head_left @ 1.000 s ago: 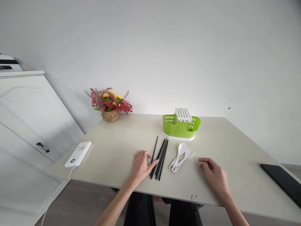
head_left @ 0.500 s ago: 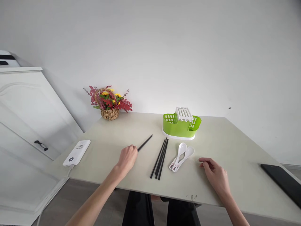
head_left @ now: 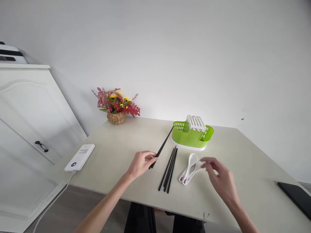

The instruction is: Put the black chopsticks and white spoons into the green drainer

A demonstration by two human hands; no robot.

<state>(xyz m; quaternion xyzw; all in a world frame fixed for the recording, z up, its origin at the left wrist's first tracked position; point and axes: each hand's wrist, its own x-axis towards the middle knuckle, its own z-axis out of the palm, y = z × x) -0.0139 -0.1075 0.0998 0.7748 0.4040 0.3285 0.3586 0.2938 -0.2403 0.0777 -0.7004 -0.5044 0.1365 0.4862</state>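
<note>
Head view, left hand (head_left: 141, 164) pinching perhaps two chopsticks (head_left: 165, 142), right hand (head_left: 222, 179) half-curled by two spoons (head_left: 193, 158), one caddy (head_left: 186, 138)

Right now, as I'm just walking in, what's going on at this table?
A person's left hand is holding what looks like a pair of black chopsticks, slanted toward the green basket. I can't tell whether the tips touch it. More chopsticks lie bunched on the table. The right hand is at the two white spoons, slightly blurred, so contact is unclear.
</note>
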